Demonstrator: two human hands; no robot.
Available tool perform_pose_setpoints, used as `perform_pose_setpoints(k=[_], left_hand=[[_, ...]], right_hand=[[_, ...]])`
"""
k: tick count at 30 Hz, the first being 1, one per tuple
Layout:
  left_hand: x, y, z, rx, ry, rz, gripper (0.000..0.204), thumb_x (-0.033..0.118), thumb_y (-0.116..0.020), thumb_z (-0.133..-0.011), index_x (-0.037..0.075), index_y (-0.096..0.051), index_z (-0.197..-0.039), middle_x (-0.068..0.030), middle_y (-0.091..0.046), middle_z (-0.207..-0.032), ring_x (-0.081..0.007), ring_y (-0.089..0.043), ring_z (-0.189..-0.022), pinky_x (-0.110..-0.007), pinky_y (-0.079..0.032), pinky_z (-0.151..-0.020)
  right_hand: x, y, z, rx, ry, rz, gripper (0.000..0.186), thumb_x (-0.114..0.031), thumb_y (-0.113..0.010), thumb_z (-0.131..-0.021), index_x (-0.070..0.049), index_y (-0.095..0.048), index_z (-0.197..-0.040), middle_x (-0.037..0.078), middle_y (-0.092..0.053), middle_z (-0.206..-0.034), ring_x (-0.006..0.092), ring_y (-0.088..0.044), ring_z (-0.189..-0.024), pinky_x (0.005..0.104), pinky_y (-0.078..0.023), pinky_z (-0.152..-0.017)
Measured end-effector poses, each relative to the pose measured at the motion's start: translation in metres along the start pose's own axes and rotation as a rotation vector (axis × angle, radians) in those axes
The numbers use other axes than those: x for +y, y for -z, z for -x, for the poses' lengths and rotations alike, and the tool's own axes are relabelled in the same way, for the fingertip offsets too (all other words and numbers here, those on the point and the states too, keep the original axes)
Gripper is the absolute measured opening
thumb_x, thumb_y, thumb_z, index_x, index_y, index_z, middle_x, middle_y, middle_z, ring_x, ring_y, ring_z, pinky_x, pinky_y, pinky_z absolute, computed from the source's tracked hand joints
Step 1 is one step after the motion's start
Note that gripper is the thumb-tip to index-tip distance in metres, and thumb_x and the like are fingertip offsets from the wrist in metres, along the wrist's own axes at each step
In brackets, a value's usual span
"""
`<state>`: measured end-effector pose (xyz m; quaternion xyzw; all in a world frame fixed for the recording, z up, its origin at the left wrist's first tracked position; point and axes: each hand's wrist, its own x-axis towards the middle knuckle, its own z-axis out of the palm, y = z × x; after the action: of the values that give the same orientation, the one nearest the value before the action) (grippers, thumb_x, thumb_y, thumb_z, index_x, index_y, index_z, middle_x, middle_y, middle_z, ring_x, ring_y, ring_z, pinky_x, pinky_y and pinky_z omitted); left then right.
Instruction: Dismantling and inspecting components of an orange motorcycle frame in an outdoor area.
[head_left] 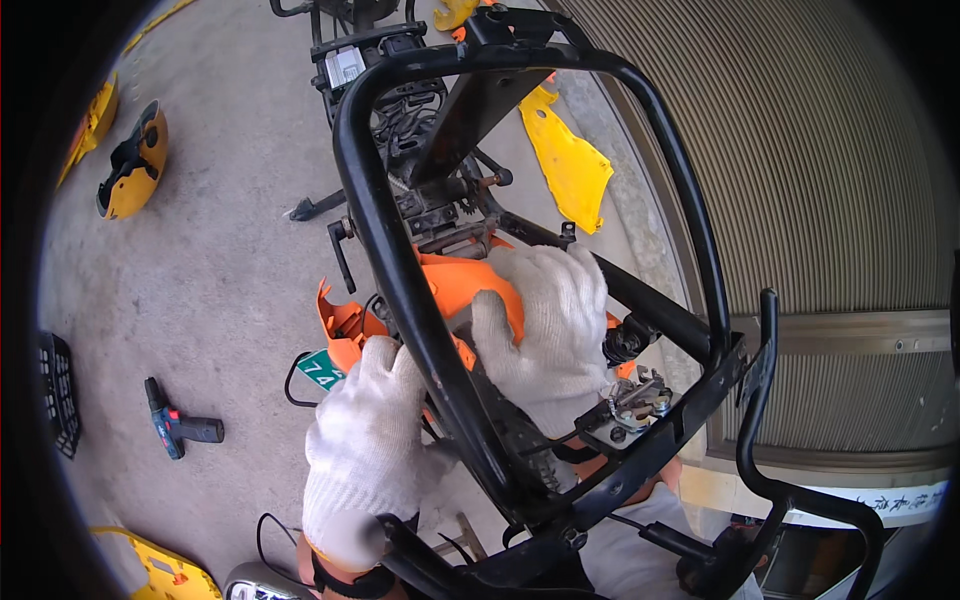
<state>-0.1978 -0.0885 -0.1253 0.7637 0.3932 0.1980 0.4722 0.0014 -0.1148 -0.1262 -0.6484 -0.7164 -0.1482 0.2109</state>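
Observation:
My left hand, in a white knit glove, is closed on the edge of an orange plastic panel beside a black tubular vehicle frame. My right hand, gloved likewise, reaches inside that frame with curved fingers gripping the same orange plastic; its thumb points up. A broken-looking orange piece and a green plate lie just left of my hands. Below the right hand is a metal latch mechanism on the frame. Part of the panel is hidden by my hands and the tube.
A cordless drill, a yellow helmet and a black crate are on the concrete floor to the left. Yellow panels lie beyond the frame and at lower left. A ribbed metal shutter borders the right.

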Motion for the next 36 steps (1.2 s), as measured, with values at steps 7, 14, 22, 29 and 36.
perform_pose_setpoints(k=[7, 14, 22, 29, 36], left_hand=[[0.000, 0.007, 0.006, 0.001, -0.067, -0.066, 0.052, -0.004, -0.068, -0.068, 0.003, -0.049, -0.116, -0.0217, -0.055, -0.101, -0.0417, -0.061, -0.092, -0.046, -0.053, -0.074], [0.001, 0.004, 0.009, 0.027, -0.089, -0.049, 0.053, -0.007, -0.066, -0.068, 0.001, -0.048, -0.118, -0.0238, -0.054, -0.102, -0.0438, -0.060, -0.092, -0.047, -0.052, -0.074], [0.006, 0.007, 0.007, -0.002, -0.020, -0.079, 0.063, -0.004, -0.072, -0.067, 0.002, -0.047, -0.125, -0.0242, -0.054, -0.105, -0.0435, -0.061, -0.093, -0.046, -0.053, -0.074], [0.005, 0.008, 0.005, -0.090, 0.019, -0.132, 0.066, -0.005, -0.072, -0.067, 0.003, -0.047, -0.127, -0.0244, -0.054, -0.106, -0.0435, -0.061, -0.094, -0.046, -0.053, -0.074], [0.011, 0.004, 0.006, 0.040, -0.063, -0.100, 0.062, -0.004, -0.070, -0.070, 0.005, -0.050, -0.128, -0.0226, -0.058, -0.104, -0.0417, -0.063, -0.093, -0.044, -0.054, -0.076]], right_hand=[[0.007, 0.002, 0.016, 0.031, -0.027, -0.097, 0.038, -0.009, -0.076, -0.074, 0.000, -0.066, -0.109, 0.015, -0.066, -0.104, 0.0334, -0.063, -0.102, 0.0505, -0.046, -0.097], [0.009, 0.009, 0.003, -0.111, -0.261, -0.191, 0.026, -0.013, -0.075, -0.080, -0.003, -0.069, -0.103, 0.014, -0.069, -0.094, 0.0349, -0.067, -0.088, 0.0433, -0.052, -0.082], [0.009, -0.004, -0.009, -0.031, -0.379, -0.197, 0.016, -0.020, -0.069, -0.086, -0.008, -0.068, -0.096, 0.012, -0.070, -0.088, 0.0346, -0.066, -0.083, 0.0441, -0.050, -0.076], [0.009, 0.006, 0.007, 0.040, -0.086, -0.183, 0.032, -0.011, -0.074, -0.074, -0.001, -0.066, -0.103, 0.018, -0.066, -0.101, 0.0386, -0.064, -0.094, 0.0473, -0.049, -0.086], [-0.006, -0.007, 0.009, 0.105, 0.156, 0.137, 0.039, -0.006, -0.070, -0.064, -0.006, -0.066, -0.103, 0.015, -0.059, -0.114, 0.0374, -0.053, -0.112, 0.0572, -0.041, -0.092]])
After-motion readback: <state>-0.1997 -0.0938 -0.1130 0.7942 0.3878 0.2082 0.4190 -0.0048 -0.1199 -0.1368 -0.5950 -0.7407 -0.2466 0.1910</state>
